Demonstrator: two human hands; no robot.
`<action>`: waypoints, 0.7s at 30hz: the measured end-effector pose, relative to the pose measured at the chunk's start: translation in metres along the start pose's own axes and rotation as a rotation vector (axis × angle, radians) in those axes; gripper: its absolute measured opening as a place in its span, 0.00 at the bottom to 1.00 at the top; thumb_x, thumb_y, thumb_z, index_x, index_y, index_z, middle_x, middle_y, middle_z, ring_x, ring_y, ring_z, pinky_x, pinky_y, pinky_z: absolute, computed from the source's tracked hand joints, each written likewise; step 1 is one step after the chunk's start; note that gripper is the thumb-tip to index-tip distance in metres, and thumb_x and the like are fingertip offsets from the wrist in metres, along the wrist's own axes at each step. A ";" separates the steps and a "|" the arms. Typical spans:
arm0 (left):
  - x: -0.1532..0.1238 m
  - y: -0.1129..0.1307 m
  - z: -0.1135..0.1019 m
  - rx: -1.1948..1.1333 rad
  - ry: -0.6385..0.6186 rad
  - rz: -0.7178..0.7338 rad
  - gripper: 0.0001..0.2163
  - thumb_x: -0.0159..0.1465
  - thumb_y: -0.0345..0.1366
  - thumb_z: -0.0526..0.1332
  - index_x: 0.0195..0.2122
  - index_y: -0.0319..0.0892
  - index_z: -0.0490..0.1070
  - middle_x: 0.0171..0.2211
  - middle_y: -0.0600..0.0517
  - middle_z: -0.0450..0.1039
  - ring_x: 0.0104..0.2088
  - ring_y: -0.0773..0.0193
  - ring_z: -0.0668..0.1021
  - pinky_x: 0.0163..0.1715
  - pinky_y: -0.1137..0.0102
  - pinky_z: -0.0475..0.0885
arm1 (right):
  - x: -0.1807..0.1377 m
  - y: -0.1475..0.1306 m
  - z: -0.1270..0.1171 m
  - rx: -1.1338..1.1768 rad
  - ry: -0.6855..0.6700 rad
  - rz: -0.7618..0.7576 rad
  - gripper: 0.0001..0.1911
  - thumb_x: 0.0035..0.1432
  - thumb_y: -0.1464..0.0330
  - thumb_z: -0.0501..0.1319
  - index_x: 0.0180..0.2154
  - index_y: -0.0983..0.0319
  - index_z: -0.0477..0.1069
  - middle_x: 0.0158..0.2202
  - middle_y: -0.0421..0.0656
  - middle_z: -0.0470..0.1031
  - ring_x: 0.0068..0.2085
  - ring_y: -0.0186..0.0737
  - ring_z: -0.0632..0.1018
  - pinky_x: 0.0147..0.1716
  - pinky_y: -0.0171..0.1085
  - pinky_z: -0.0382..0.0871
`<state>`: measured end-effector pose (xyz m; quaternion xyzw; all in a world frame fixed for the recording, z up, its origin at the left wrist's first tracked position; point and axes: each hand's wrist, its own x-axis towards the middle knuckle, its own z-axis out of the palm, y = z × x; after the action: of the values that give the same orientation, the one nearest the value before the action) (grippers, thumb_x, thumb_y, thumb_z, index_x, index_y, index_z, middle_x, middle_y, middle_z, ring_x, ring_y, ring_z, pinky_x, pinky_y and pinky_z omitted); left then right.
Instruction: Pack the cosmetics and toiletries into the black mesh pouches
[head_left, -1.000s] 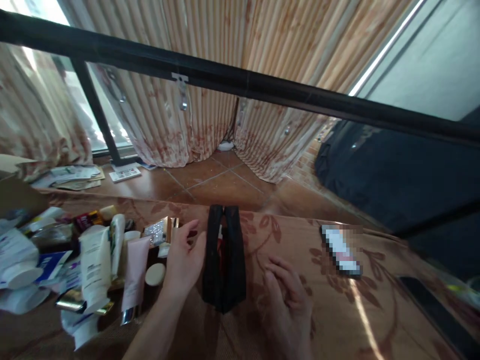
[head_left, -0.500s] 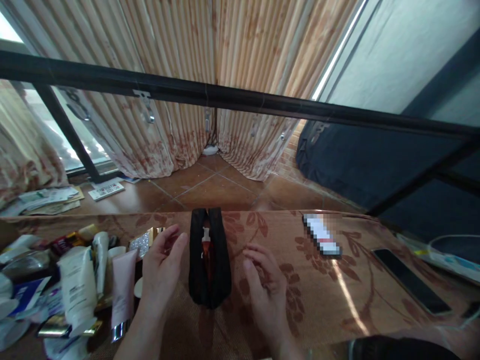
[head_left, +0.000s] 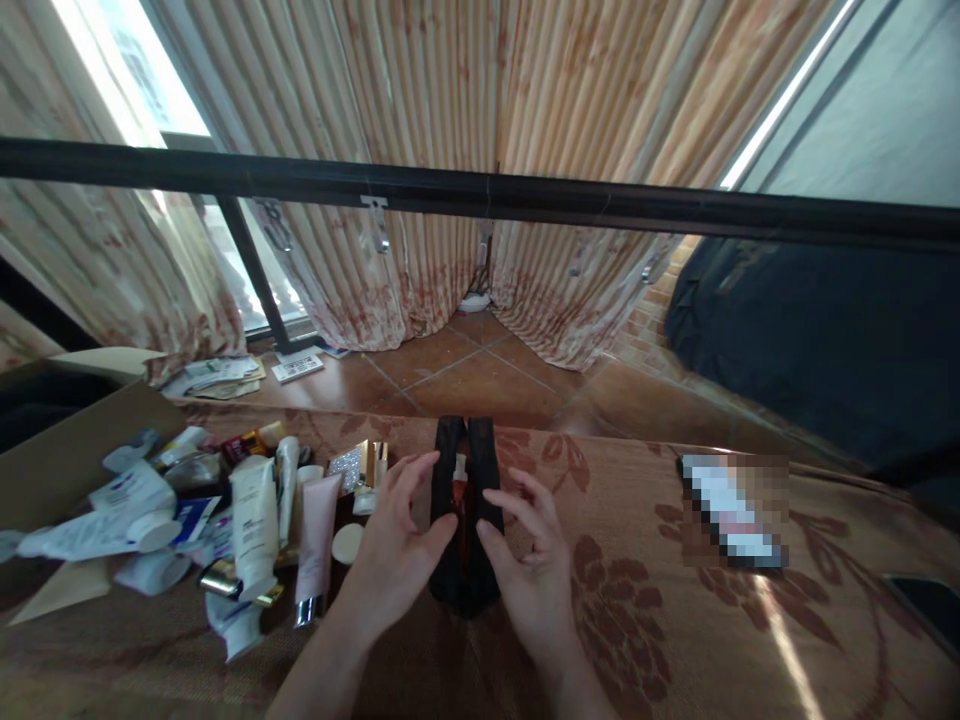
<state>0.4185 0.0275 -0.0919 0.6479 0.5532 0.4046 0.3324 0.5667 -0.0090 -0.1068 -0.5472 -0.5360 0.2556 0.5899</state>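
Where the coarse brown cloth [head_left: 622, 620] with its darker flower figures spreads out, a soft black pouch [head_left: 487, 465] lies long and narrow, its fabric sides parted around a slim reddish-brown bottle [head_left: 460, 508] with a pale top; off to the left, among a heap of containers [head_left: 154, 530], are a smooth pink tube [head_left: 317, 540] with a shiny silver cap and a cream-white tube [head_left: 253, 520]; the pouch sits between the left hand [head_left: 401, 545] and the right hand [head_left: 534, 560], both spread, thumb apart from forefinger on each; both thumb tips overlap the pouch in view, though whether they press the fabric I cannot tell; half a second ago both hands stood clear of it, one to each side; now they have closed in over its edges, the bottle remaining inside
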 end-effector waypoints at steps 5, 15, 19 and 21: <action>-0.004 -0.007 -0.001 0.111 -0.059 -0.028 0.25 0.53 0.23 0.54 0.51 0.48 0.72 0.62 0.48 0.58 0.62 0.53 0.64 0.54 0.58 0.68 | 0.003 0.016 -0.005 -0.018 -0.052 0.151 0.15 0.53 0.72 0.54 0.37 0.56 0.78 0.49 0.44 0.72 0.48 0.41 0.75 0.46 0.39 0.71; 0.003 -0.019 0.001 0.136 0.029 -0.090 0.24 0.53 0.21 0.51 0.49 0.38 0.72 0.48 0.47 0.74 0.49 0.58 0.76 0.54 0.61 0.68 | 0.013 0.033 -0.013 -0.264 0.076 0.223 0.17 0.49 0.70 0.52 0.36 0.61 0.78 0.39 0.44 0.79 0.39 0.43 0.78 0.39 0.37 0.70; 0.005 -0.019 0.005 0.097 0.051 -0.077 0.24 0.53 0.21 0.51 0.49 0.39 0.72 0.47 0.47 0.74 0.47 0.60 0.77 0.52 0.63 0.70 | 0.016 0.033 -0.003 -0.308 0.146 0.131 0.12 0.53 0.70 0.56 0.34 0.61 0.78 0.40 0.45 0.77 0.41 0.42 0.77 0.43 0.39 0.70; 0.007 -0.018 0.007 0.085 0.068 -0.063 0.23 0.52 0.21 0.52 0.49 0.39 0.73 0.47 0.48 0.75 0.46 0.60 0.77 0.50 0.65 0.72 | 0.017 0.027 0.001 -0.328 0.212 0.028 0.09 0.55 0.69 0.58 0.34 0.60 0.77 0.43 0.46 0.76 0.44 0.42 0.77 0.46 0.41 0.70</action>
<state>0.4169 0.0375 -0.1102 0.6297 0.6008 0.3919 0.2983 0.5785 0.0135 -0.1262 -0.6673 -0.4977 0.1142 0.5422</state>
